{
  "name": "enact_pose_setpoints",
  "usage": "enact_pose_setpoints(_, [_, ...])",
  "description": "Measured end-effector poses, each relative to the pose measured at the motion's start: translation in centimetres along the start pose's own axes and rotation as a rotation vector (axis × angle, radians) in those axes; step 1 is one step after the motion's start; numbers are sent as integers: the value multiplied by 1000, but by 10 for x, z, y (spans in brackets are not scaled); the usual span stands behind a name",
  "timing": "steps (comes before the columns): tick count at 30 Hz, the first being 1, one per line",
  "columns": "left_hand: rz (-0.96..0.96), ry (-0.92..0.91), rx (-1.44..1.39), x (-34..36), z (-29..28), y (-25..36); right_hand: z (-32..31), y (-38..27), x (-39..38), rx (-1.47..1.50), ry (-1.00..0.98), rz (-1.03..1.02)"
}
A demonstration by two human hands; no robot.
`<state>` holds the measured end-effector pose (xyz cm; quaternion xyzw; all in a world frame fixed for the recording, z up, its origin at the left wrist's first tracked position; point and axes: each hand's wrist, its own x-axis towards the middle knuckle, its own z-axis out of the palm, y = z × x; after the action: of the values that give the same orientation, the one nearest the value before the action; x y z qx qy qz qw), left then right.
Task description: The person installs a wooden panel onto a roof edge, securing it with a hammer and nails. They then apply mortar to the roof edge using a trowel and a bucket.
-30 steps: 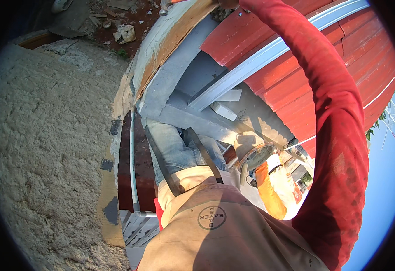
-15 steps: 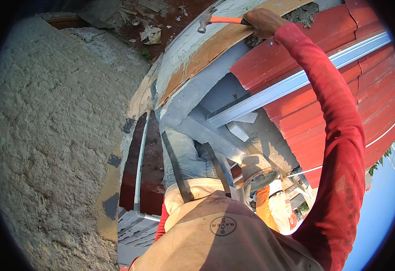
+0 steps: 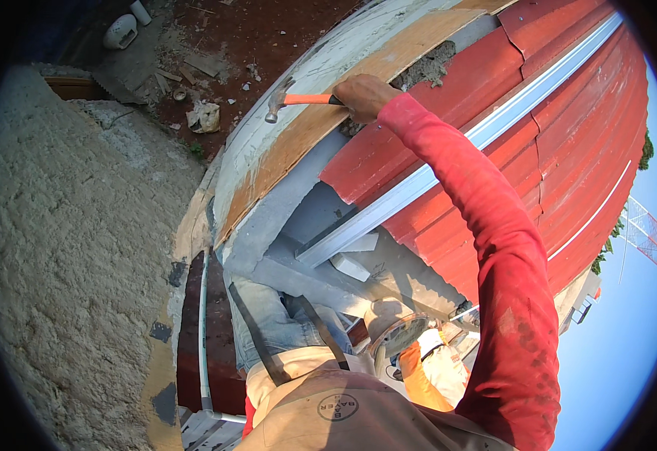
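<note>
Orange-handled hammer (image 3: 309, 99) juts out to the left of a worker's right hand (image 3: 366, 98), its metal head at the far end and its handle gripped in closed fingers near the butt. The tool lies crosswise above a curved wooden board (image 3: 289, 143), the head over the pale, smeared strip (image 3: 249, 154) along the board's outer side; whether metal meets surface cannot be told from this angle. The left hand is out of view, and whether it is clenched or loose cannot be told.

The gripping hand is at the board's inner edge, just beside a rough patch of grey mortar (image 3: 427, 69) and near red roof sheets (image 3: 569, 150), with a red sleeve (image 3: 486, 225) reaching up behind it from the lower right. A silvery metal beam (image 3: 463, 146) runs slantwise over the sheets, passing beneath the forearm. Well apart from the hammer, a round bucket (image 3: 385, 316) sits lower down near the worker's denim-clad legs (image 3: 294, 323), while a coarse grey wall (image 3: 80, 255) fills the left side of the scene.
</note>
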<state>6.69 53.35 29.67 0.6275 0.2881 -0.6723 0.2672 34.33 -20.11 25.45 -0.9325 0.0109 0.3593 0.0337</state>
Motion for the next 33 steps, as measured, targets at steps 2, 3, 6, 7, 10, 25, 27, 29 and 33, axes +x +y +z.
enact_pose_setpoints(2, [-4, -4, 19, -1, -6, 1, 3, -1, -2, 23, 5, 7])
enact_pose_setpoints(3, [-1, -6, 27, 1, -6, 2, 4, 0, -1, 14, 9, 7])
enact_pose_setpoints(6, [0, -23, 66, -3, -16, 3, 9, 2, 0, 5, 15, 10])
enact_pose_setpoints(7, [3, -31, 77, -6, -18, 5, 8, 1, 3, 5, 18, 10])
enact_pose_setpoints(10, [45, -111, 196, -24, -36, 16, 6, -1, 5, -3, 21, 4])
enact_pose_setpoints(25, [1106, -57, 864, 148, 121, 537, 19, -10, -17, 154, 440, -53])
enact_pose_setpoints(27, [1098, -90, 830, 149, 140, 534, 36, -16, -52, 109, 604, 61])
enact_pose_setpoints(29, [1091, -29, 786, 158, 133, 538, 47, -35, -69, 39, 830, 166])
enact_pose_setpoints(33, [1067, 22, 804, 160, 120, 536, 106, -110, -179, 444, 1042, 502])
